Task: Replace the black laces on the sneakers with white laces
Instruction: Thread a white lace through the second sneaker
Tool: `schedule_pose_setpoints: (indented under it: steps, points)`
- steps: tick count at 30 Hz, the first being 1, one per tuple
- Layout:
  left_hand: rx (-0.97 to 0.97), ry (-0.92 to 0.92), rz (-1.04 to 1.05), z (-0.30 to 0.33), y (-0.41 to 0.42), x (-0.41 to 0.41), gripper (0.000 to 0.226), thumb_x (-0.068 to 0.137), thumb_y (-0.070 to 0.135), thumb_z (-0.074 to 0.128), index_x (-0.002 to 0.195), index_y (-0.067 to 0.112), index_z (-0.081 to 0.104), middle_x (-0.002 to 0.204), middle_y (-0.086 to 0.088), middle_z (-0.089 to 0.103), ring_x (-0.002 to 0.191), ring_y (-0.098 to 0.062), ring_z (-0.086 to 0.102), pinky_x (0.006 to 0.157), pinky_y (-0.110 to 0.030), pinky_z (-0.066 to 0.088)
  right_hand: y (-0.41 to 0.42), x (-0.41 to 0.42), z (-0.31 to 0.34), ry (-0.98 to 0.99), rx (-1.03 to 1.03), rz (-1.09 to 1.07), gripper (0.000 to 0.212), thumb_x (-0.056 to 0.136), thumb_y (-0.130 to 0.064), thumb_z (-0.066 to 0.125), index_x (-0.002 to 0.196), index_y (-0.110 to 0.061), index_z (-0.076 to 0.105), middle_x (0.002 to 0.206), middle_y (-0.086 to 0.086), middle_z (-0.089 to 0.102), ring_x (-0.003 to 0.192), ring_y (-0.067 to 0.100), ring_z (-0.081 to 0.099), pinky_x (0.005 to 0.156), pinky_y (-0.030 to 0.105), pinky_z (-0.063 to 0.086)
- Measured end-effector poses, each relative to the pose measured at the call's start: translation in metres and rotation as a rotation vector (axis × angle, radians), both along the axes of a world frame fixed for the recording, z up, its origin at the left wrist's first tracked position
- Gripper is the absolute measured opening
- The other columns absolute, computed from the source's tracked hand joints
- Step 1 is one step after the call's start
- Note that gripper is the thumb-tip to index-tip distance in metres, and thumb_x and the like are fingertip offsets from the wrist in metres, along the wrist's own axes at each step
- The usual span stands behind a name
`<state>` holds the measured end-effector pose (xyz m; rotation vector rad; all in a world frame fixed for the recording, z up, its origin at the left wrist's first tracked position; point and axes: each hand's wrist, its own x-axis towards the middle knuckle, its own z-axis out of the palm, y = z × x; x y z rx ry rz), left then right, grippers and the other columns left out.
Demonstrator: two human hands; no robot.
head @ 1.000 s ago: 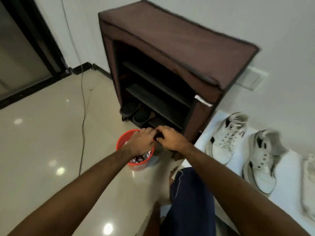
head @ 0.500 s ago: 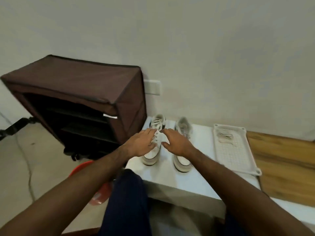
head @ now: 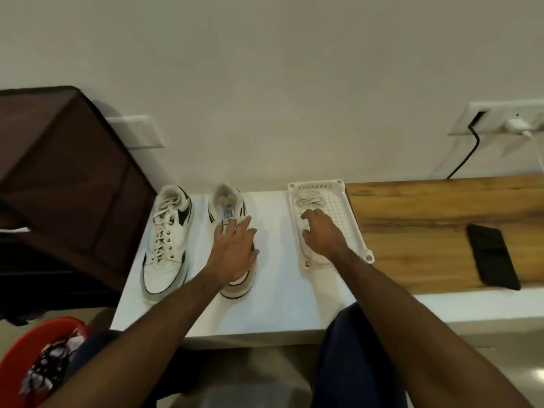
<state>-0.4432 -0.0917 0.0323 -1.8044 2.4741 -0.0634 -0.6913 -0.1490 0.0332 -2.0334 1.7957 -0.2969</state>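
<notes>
1. A red bucket [head: 44, 351] sits on the floor at the lower left, holding a tangle of black laces [head: 51, 360].
2. Two forearms extend from the near edge over the white bench [head: 273, 304].
3. The left hand [head: 234, 248] rests flat on the front of the right sneaker [head: 232, 219]. Its grip is wide: the fingers are straight and spread, and hold nothing.
4. The right sneaker stands toe toward the viewer. No lace is visible in it, and its tongue is exposed.
5. The left sneaker [head: 167, 240] stands just beside it, on the left, apart from the hand. White laces run through its eyelets.
6. The right hand [head: 322, 234] reaches into the white perforated tray [head: 360, 240], which lies on the bench to the right of the sneakers. Its fingers rest on the tray floor and hold nothing.
7. A bundle of white laces [head: 309, 200] lies at the far end of the tray, just beyond the fingertips. Whether they touch it cannot be told.
8. A black phone [head: 493, 256] lies on the wooden section of the bench at the right.
9. A brown fabric shoe rack [head: 67, 175] stands to the left of the bench.
10. A wall socket [head: 506, 119] with a black cable is at the far right.
</notes>
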Motion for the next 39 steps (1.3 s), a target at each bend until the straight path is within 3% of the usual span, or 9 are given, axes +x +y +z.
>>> schedule_pose_setpoints:
  steps: [4,14,19,21,24,27,30,36,39]
  points:
    - [-0.281,0.039,-0.111,-0.036,0.008,0.007,0.042,0.097,0.037,0.038,0.115,0.018,0.071,0.142,-0.005,0.059,0.119,-0.035,0.059,0.11,-0.058,0.027,-0.026,-0.005,-0.023,0.1,-0.032,-0.019,0.046,0.093,-0.012,0.055,0.138,-0.013,0.049,0.142,0.008,0.049,0.125,0.032,0.048,0.096,0.046,0.048]
    - [-0.357,0.19,-0.059,-0.041,0.007,0.006,0.034,0.094,0.034,0.044,0.114,0.02,0.068,0.14,-0.001,0.058,0.124,-0.027,0.057,0.115,-0.053,0.023,-0.052,-0.003,-0.046,0.35,-0.263,-0.059,0.016,0.096,-0.016,0.054,0.105,-0.02,0.068,0.113,0.001,0.066,0.108,0.026,0.055,0.089,0.043,0.039]
    - [-0.255,0.279,0.103,-0.022,0.015,-0.006,0.049,0.09,0.038,0.055,0.137,0.023,0.051,0.159,-0.002,0.033,0.142,-0.028,0.036,0.103,-0.051,0.029,-0.042,0.004,0.004,-0.407,-0.125,0.006,0.003,0.091,-0.027,0.067,0.088,-0.025,0.066,0.106,-0.004,0.063,0.113,0.02,0.054,0.099,0.044,0.042]
    - [-0.149,0.507,0.075,-0.005,0.017,-0.012,0.058,0.095,0.037,0.061,0.147,0.025,0.04,0.162,0.003,0.021,0.148,-0.021,0.025,0.107,-0.046,0.027,-0.028,0.015,0.041,-0.73,-0.039,0.069,0.007,0.091,-0.019,0.071,0.088,-0.014,0.067,0.104,0.005,0.068,0.106,0.016,0.061,0.096,0.038,0.049]
    - [0.129,1.055,0.047,0.037,0.008,-0.027,0.079,0.093,0.032,0.073,0.155,0.028,0.024,0.157,0.011,0.027,0.132,-0.003,0.046,0.102,-0.032,0.045,-0.008,0.033,0.094,-1.019,0.136,0.2,0.012,0.094,-0.007,0.067,0.098,0.003,0.064,0.104,0.021,0.072,0.097,0.024,0.069,0.088,0.036,0.053]
    - [0.313,1.365,0.111,0.083,-0.002,-0.042,0.057,0.097,0.024,0.069,0.146,0.027,0.038,0.135,0.008,0.059,0.103,-0.012,0.07,0.082,-0.029,0.054,0.007,0.053,0.135,-1.218,0.217,0.289,0.008,0.097,-0.005,0.063,0.101,0.001,0.061,0.104,0.025,0.073,0.097,0.036,0.071,0.088,0.044,0.056]
    - [0.303,1.434,0.112,0.109,-0.004,-0.042,0.018,0.105,0.023,0.055,0.12,0.014,0.06,0.095,-0.002,0.076,0.078,-0.02,0.072,0.068,-0.029,0.049,0.015,0.067,0.172,-1.397,0.197,0.292,0.003,0.099,-0.005,0.058,0.098,-0.008,0.059,0.092,0.018,0.07,0.085,0.027,0.069,0.075,0.034,0.056]
    - [0.324,1.316,0.118,0.112,0.017,0.005,0.026,0.107,0.026,0.052,0.095,0.013,0.072,0.074,-0.002,0.067,0.063,-0.017,0.062,0.059,-0.026,0.043,0.007,0.061,0.239,-2.003,0.038,-0.028,0.011,0.103,-0.013,0.053,0.093,-0.018,0.054,0.07,-0.003,0.053,0.053,0.008,0.048,0.048,0.02,0.039]
    - [0.25,1.325,0.161,0.124,0.03,0.028,0.029,0.106,0.027,0.052,0.088,0.016,0.071,0.072,-0.002,0.065,0.061,-0.014,0.062,0.059,-0.026,0.042,0.002,0.053,0.242,-1.91,-0.064,-0.27,0.012,0.101,-0.011,0.054,0.092,-0.019,0.053,0.061,-0.007,0.047,0.044,0.007,0.036,0.043,0.021,0.032]
